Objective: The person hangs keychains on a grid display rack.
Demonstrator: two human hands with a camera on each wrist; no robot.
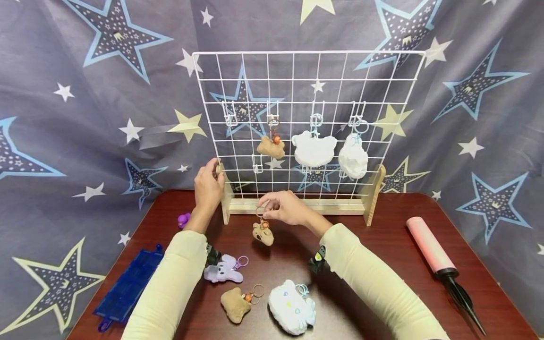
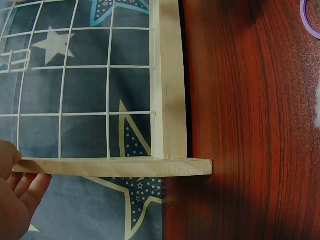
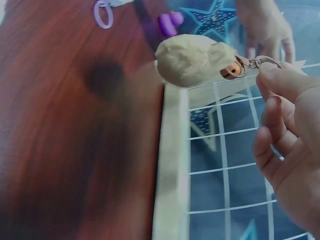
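My right hand [image 1: 285, 208] pinches the metal ring of a brown plush keychain [image 1: 263, 233], which hangs just above the table before the rack. In the right wrist view the keychain's plush body [image 3: 187, 60] and its orange bell [image 3: 233, 70] dangle from thumb and finger. My left hand [image 1: 209, 183] grips the top of the wooden side stand [image 2: 110, 167] of a white wire grid rack [image 1: 293, 80]. On the grid's hooks hang another brown plush keychain [image 1: 272, 147], a wide white plush [image 1: 314, 150] and a narrower white plush [image 1: 353, 158].
On the table lie a lilac plush keychain [image 1: 223, 270], a brown one [image 1: 235, 304] and a white one [image 1: 291, 307]. A small purple object [image 1: 183, 220] and a blue folded item [image 1: 129, 283] are at left, a pink hand pump [image 1: 431, 245] at right. A bare hook [image 1: 257, 164] sits low on the grid.
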